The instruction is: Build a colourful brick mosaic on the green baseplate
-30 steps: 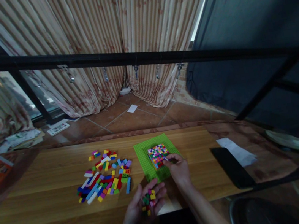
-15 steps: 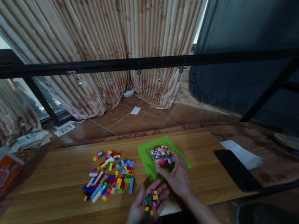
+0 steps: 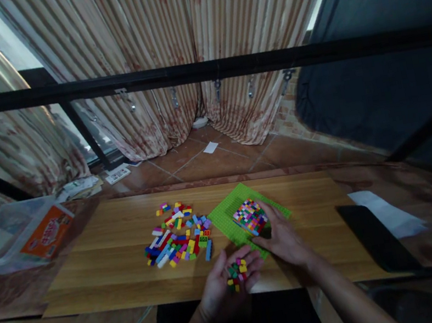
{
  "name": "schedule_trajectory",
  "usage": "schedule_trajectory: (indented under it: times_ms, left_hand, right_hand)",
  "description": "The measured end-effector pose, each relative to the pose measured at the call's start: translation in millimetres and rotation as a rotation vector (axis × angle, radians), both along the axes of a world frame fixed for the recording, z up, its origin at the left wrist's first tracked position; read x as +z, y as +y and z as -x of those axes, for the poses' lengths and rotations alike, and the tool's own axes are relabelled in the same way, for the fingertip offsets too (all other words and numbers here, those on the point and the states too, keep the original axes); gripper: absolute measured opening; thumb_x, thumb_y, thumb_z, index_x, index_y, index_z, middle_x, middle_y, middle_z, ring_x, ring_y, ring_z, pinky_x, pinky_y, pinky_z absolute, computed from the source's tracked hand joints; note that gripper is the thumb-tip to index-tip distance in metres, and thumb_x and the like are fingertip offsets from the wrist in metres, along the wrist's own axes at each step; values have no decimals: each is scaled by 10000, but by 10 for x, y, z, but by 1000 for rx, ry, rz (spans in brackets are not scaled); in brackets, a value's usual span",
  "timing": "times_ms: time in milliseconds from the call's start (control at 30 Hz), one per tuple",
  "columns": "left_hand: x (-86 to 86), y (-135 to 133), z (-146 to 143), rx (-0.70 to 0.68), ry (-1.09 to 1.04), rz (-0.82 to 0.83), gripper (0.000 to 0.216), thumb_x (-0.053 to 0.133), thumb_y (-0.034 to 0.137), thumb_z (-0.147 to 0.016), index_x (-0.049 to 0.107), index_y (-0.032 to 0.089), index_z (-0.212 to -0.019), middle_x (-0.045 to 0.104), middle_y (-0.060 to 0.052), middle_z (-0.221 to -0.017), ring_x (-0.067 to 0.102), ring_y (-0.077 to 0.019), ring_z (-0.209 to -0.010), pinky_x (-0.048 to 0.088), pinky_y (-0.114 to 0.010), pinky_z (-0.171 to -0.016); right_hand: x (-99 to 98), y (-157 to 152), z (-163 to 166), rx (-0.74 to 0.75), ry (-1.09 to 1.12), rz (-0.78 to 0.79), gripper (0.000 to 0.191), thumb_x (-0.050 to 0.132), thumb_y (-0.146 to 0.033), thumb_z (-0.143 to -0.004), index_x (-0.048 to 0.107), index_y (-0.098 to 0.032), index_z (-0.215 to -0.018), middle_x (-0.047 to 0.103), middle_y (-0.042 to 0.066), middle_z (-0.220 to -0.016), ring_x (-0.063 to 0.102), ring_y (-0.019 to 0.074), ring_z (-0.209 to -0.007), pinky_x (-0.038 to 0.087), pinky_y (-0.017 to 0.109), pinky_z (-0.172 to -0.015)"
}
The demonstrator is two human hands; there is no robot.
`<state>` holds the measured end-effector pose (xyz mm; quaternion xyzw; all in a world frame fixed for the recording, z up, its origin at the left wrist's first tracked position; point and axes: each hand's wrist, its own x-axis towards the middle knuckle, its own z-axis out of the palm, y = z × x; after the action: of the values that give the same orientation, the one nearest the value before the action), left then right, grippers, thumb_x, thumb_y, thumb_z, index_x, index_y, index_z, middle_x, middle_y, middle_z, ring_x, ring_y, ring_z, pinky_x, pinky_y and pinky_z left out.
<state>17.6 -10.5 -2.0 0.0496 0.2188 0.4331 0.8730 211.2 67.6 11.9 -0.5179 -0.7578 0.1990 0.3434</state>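
My left hand (image 3: 226, 287) lies palm up over the table's front edge, with several small toy bricks (image 3: 238, 272) in yellow, green, pink and red on its palm and fingers. To its right, my right hand (image 3: 281, 233) reaches over a green baseplate (image 3: 225, 215). Its thumb and fingers are around the near right side of a square block of multicoloured bricks (image 3: 249, 215) standing on the baseplate. The exact finger contact is partly hidden. The baseplate sits turned, one corner pointing away from me.
A loose pile of coloured bricks (image 3: 180, 240) covers part of the wooden table (image 3: 103, 259) left of the baseplate. A black flat object (image 3: 374, 239) and white paper (image 3: 390, 214) lie on the right. A clear plastic bin (image 3: 5, 226) stands left. A dark bar (image 3: 167, 75) crosses beyond the table.
The baseplate and its brick block have turned anticlockwise under my right hand. My left hand still holds the small bricks. The whole view has shifted, with the table appearing further right.
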Motion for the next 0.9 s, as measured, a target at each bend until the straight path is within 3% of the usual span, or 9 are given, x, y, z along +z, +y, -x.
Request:
schedule_trajectory:
  times_ms: [133, 233, 333, 467, 567, 733, 900]
  left_hand:
    - [-4, 4, -9, -14, -43, -31, 575, 346, 502, -918, 518, 73, -1260, 617, -182, -1194, 545, -277, -1151, 375, -365, -946]
    - [23, 15, -36, -20, -78, -18, 570, 324, 505, -924, 522, 84, -1252, 635, -166, -1143, 584, -253, -1079, 422, -329, -863]
    - [51, 33, -63, -14, -105, -19, 568, 299, 496, -933, 508, 85, -1265, 649, -146, -1080, 616, -208, -971, 447, -263, -733]
    - [48, 51, -66, -11, -141, 13, 559, 290, 472, -946, 487, 73, -1285, 661, -112, -994, 618, -119, -765, 437, -196, -663]
    - [54, 44, -57, -21, -141, 14, 537, 303, 445, -951, 459, 86, -1317, 662, -106, -1003, 611, -106, -726, 433, -192, -651]
    - [106, 9, -45, -32, -105, -7, 500, 303, 403, -957, 443, 120, -1345, 640, -120, -1132, 636, -136, -818, 443, -225, -739]
    - [21, 9, -9, -40, -26, -1, 534, 348, 444, -935, 482, 82, -1305, 590, -170, -1241, 555, -245, -1135, 371, -338, -977]
  right_hand:
    - [87, -317, 15, -52, 66, -112, 448, 590, -311, -820, 523, -295, -1263, 505, 65, -1297, 464, 256, -1202, 388, 460, -1005]
    - [79, -600, 139, 18, 43, -96, 251, 529, -290, -878, 631, -308, -1106, 577, 54, -1173, 536, 227, -1083, 464, 401, -907]
    - [9, -762, 288, 83, -29, -68, 283, 492, -258, -896, 619, -304, -1144, 592, 58, -1146, 545, 230, -1044, 472, 404, -873]
    - [-107, -804, 424, 18, -71, -81, 269, 513, -254, -882, 635, -269, -1121, 587, 74, -1146, 530, 253, -1042, 458, 437, -872]
    - [-133, -821, 478, -30, -33, -81, 218, 511, -237, -881, 668, -265, -1030, 598, 69, -1125, 535, 247, -1029, 456, 430, -868]
    - [-53, -842, 482, -76, 147, 38, 161, 516, -268, -878, 670, -261, -926, 620, 58, -1088, 556, 231, -1020, 471, 389, -860]
    - [-27, -698, 286, -273, 330, 146, 216, 520, -370, -864, 654, -216, -936, 680, 69, -932, 629, 216, -871, 504, 350, -786]
